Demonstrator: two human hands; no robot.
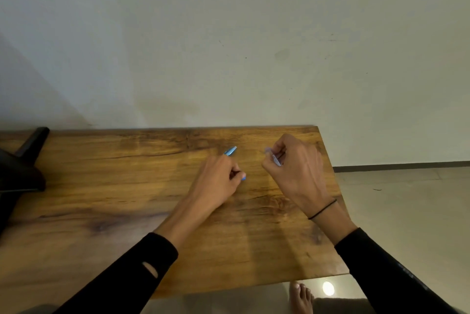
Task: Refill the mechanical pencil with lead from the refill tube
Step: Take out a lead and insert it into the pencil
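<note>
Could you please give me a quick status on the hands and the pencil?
Left hand gripping blue pencil. Right hand holding clear refill tube. Apart, not yet joined. Nothing between them.

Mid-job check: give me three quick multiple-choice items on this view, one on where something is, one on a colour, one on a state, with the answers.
1. Which hand holds the mechanical pencil?
A. left hand
B. right hand
C. neither; it lies on the table

2. What colour is the pencil?
A. red
B. blue
C. black

3. What is the right hand doing?
A. resting flat and empty
B. pinching the small clear refill tube
C. hanging below the wooden table

Answers: 1 A, the left hand is closed around the barrel, both blue ends sticking out. 2 B, both visible ends are light blue. 3 B, its fingers close on the tube above the tabletop.
</note>
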